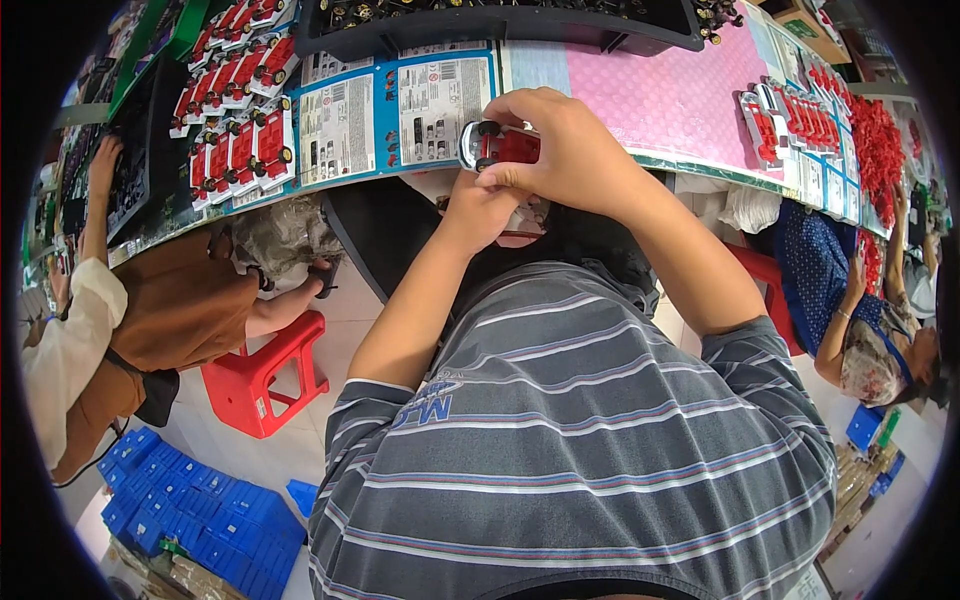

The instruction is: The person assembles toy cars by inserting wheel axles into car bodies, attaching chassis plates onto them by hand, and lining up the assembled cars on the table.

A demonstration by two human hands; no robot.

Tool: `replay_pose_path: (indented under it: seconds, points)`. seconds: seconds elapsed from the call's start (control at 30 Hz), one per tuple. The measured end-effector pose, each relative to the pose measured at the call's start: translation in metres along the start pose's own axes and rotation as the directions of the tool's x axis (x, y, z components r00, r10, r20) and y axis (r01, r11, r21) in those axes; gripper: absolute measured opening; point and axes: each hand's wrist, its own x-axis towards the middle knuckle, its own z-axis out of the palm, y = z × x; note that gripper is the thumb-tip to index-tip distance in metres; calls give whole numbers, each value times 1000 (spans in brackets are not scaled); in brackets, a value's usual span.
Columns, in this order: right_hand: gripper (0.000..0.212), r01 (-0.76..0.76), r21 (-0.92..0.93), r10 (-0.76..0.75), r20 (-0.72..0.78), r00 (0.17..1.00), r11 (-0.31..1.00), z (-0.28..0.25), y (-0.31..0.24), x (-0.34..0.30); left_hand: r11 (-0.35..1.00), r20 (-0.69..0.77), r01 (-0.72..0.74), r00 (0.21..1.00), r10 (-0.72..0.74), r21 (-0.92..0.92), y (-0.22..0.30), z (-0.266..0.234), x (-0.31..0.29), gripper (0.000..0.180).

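In front of my chest, at the table's front edge, a white toy car [508,149] lies belly up, with a red underside and black wheels. My right hand [568,150] is closed round it, fingers over the far side and thumb along the near side. Just below, my left hand [484,212] meets the car from underneath. Its fingers are mostly covered by the car and my right hand, but they look closed on the car too. A small reddish and white thing [526,222] shows by the left palm; I cannot make out what it is.
Rows of upturned red-and-white toy cars [240,150] stand at the left; more cars [800,118] lie right. Black tray [500,30] of wheel parts at the back. Printed card sheets [340,125] and pink bubble wrap [660,90] cover the table. Red stool [265,375]; people work on both sides.
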Motion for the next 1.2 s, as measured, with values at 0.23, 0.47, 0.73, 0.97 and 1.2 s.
replay_pose_path:
  seconds: [0.23,0.47,0.73,0.97,1.2]
  points:
    - [56,-125,160,133,-42,990,979,-19,10,-4,993,6,-56,998,57,-103,15,4,-3,44]
    - [44,-354,210,368,-32,929,911,-27,63,-19,926,-118,-121,989,84,-357,28,-27,-21,44]
    - [56,-385,565,314,224,923,730,32,22,-24,991,-280,-107,957,81,-78,56,-74,-28,31]
    - [52,-402,598,319,246,915,694,90,3,17,990,-483,-3,873,72,143,70,-100,-15,26]
    - [54,-253,340,205,171,964,906,114,-17,60,755,-623,214,719,308,620,74,-125,-19,40]
